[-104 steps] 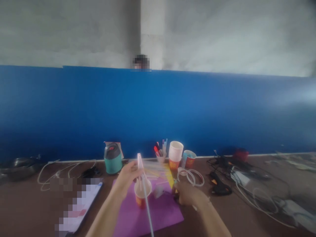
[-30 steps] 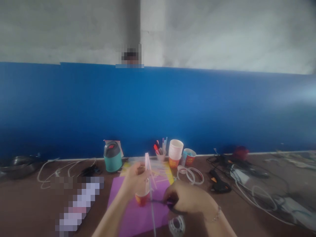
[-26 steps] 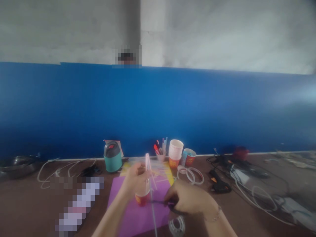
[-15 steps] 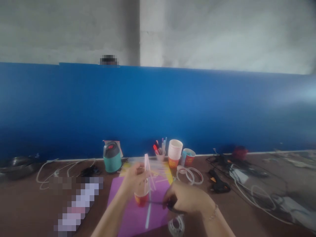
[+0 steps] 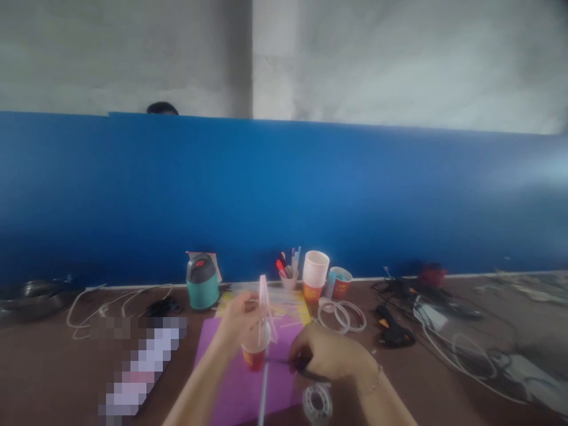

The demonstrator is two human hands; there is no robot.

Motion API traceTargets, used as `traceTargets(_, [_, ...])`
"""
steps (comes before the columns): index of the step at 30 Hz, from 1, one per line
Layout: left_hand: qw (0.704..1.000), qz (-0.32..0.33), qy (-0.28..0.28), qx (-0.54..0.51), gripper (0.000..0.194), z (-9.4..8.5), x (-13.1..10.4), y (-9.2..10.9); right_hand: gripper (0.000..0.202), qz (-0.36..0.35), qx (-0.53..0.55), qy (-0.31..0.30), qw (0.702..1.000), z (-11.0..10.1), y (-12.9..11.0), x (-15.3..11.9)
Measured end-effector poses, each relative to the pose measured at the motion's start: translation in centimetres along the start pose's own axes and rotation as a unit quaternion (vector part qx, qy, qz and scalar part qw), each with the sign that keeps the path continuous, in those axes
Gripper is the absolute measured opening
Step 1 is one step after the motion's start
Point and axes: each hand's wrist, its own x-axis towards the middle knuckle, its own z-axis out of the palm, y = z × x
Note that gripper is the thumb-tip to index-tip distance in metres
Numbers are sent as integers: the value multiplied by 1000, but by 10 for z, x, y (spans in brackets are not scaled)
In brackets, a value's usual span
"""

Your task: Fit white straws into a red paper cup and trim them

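Note:
My left hand (image 5: 243,322) is closed on pale pink strips (image 5: 263,293) that stand up above a red and white paper cup (image 5: 254,358). In my right hand (image 5: 328,353) are dark scissors (image 5: 306,368), their blades pointing left toward the cup. A long whitish strip (image 5: 263,393) runs down from beside the cup, close to the scissor tips; whether the blades touch it is blurred. Under the cup lies a purple sheet (image 5: 235,390). A roll of clear tape (image 5: 317,403) sits just below my right hand.
Behind are a teal flask (image 5: 202,287), a pen cup (image 5: 289,280), stacked paper cups (image 5: 316,275) and another cup (image 5: 339,284). Tape rings (image 5: 341,316), a glue gun (image 5: 394,331) and cables lie right. A person's head (image 5: 162,108) shows above the blue partition (image 5: 284,189).
My right hand and the scissors have shifted slightly left. The long strip reaches lower and hangs more upright. My left hand has barely moved. The person's head behind the partition has moved left.

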Motion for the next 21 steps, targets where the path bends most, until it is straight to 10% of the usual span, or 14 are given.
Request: traceTargets(21, [998,42,49,6,34,-14,10,-6,24,41,-67,7,997,5,6,2])
